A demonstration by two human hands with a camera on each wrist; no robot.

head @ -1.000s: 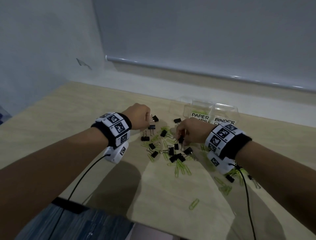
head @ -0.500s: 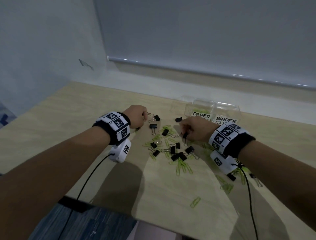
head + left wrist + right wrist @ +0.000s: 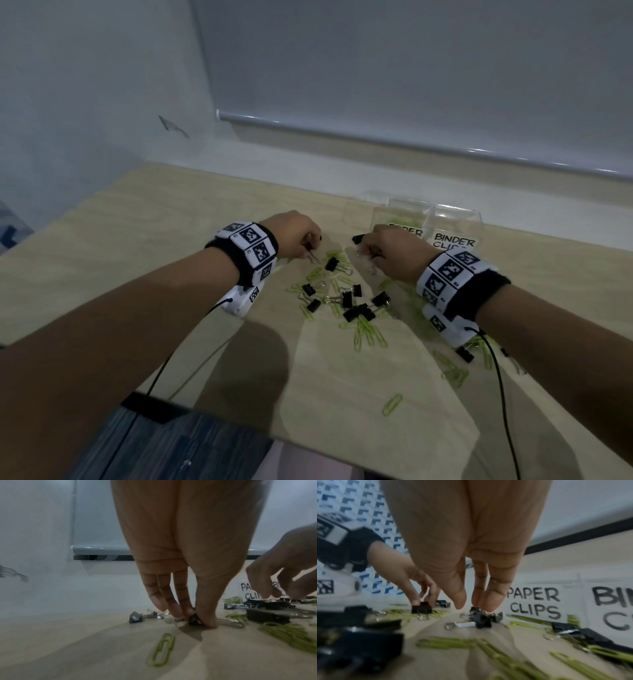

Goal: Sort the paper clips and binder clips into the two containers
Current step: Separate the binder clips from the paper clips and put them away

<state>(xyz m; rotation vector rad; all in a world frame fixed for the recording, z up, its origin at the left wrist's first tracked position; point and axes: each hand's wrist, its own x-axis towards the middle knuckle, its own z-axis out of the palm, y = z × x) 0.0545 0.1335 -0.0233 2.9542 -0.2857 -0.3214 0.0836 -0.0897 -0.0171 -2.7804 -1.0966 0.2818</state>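
Note:
Black binder clips (image 3: 352, 301) and green paper clips (image 3: 368, 332) lie scattered on the wooden table (image 3: 171, 219). Two clear containers stand at the back, one labelled PAPER CLIPS (image 3: 534, 601) and one labelled BINDER CLIPS (image 3: 454, 241). My left hand (image 3: 310, 250) pinches a black binder clip (image 3: 193, 619) between thumb and fingers, down at the table top. My right hand (image 3: 371, 255) is curled over a small bunch of binder clips (image 3: 481, 616) in front of the paper clip container. Its fingers (image 3: 488, 601) touch the top one, with the thumb a little apart.
Another binder clip (image 3: 135, 617) lies just left of my left hand, and one (image 3: 358, 238) lies by my right knuckles. A lone paper clip (image 3: 392, 404) lies near the table's front edge. More clips (image 3: 455, 373) sit under my right forearm. Cables run from both wrists.
Both hands have shifted a little farther from me. The left hand has lowered its fingers onto a clip on the table, and the right hand has moved closer to the containers.

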